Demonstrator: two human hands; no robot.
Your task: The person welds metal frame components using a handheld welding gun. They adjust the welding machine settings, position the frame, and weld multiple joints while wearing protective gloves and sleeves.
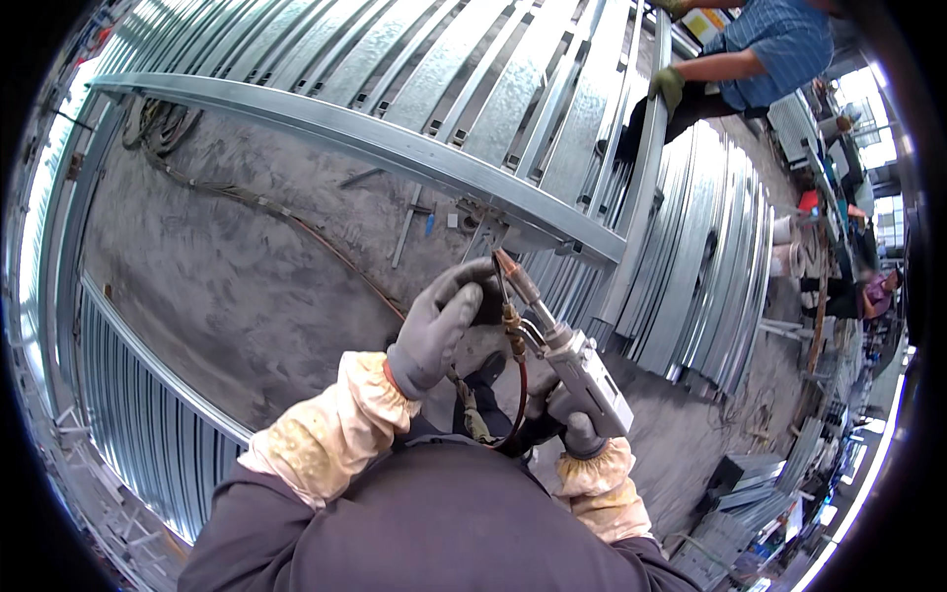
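My right hand (580, 419), in a grey glove, is wrapped around the grey body of a handheld welding gun (592, 380). The gun points up and to the left, away from me. It has a copper-coloured nozzle (508, 266), a thin wire-feed tube with brass fittings (513, 326) alongside it, and a red hose (523, 395) curving down. My left hand (444, 321), gloved too, is raised just left of the nozzle. Its fingers are curved toward the tip and its thumb stands apart; whether the fingertips touch the nozzle or wire is unclear.
A galvanized steel frame with parallel slats (424, 99) spans ahead. At upper right, another person's gloved hand (669, 87) rests on its side rail (646, 168). Steel profiles (691, 266) are stacked to the right and left. Cables (237, 192) trail across the concrete floor (237, 286).
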